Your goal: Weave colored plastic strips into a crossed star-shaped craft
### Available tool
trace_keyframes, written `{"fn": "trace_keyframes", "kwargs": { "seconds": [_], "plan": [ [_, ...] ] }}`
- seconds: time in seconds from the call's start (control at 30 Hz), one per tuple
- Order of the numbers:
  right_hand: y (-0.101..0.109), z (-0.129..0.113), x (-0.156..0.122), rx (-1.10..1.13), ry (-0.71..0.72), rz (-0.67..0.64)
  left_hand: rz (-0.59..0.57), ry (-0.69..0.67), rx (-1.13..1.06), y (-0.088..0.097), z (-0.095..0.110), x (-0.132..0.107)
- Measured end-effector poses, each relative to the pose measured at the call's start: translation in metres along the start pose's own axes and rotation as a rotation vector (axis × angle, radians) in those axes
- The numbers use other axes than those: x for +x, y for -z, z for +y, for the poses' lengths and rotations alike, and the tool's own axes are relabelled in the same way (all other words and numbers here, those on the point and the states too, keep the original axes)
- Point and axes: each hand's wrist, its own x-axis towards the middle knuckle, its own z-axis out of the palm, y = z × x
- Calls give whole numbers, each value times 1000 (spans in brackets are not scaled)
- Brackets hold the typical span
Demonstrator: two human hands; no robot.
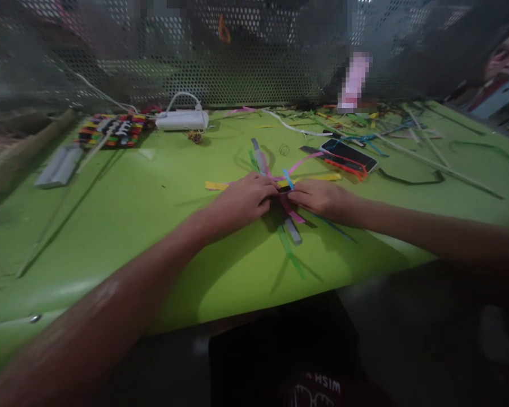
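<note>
Several flat coloured strips cross one another in a small star-shaped weave between my hands, above the front part of the table. My left hand (248, 198) is closed, with thumb and fingers pinching the weave at its left side. From the right, my right hand (322, 199) pinches the weave close to a light blue strip (288, 180). Yellow strip ends (214, 185) stick out sideways, a grey strip (294, 232) and a green strip (292, 254) point towards me, and a pink strip (301, 162) curves away at the back. My fingers hide part of the crossing.
A smartphone (350, 156) with an orange-red cord lies on the green table (161, 192) behind my right hand. Thin sticks (458, 174) lie at right. At back left are a white power strip (182, 120), a colourful woven piece (110, 130) and a grey block (59, 165). A perforated metal panel (254, 62) stands behind.
</note>
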Motion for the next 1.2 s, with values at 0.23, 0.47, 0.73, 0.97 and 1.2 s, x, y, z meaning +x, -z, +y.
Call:
{"fn": "trace_keyframes", "kwargs": {
  "seconds": [0.23, 0.47, 0.73, 0.97, 1.2],
  "plan": [
    [37, -13, 25, 98, -122, -105, 25, -11, -10, -6, -6, 1],
    [80, -49, 74, 287, -705, -332, 101, -124, -10, -16, -16, 4],
    [57, -53, 105, -64, -762, -252, 95, -102, 27, -13, -13, 4],
    [14, -64, 69, -183, -697, -26, -7, 10, 41, -3, 0, 6],
    [-25, -33, 30, -245, -527, 132, -22, 11, 47, 0, 5, 6]
  ]
}}
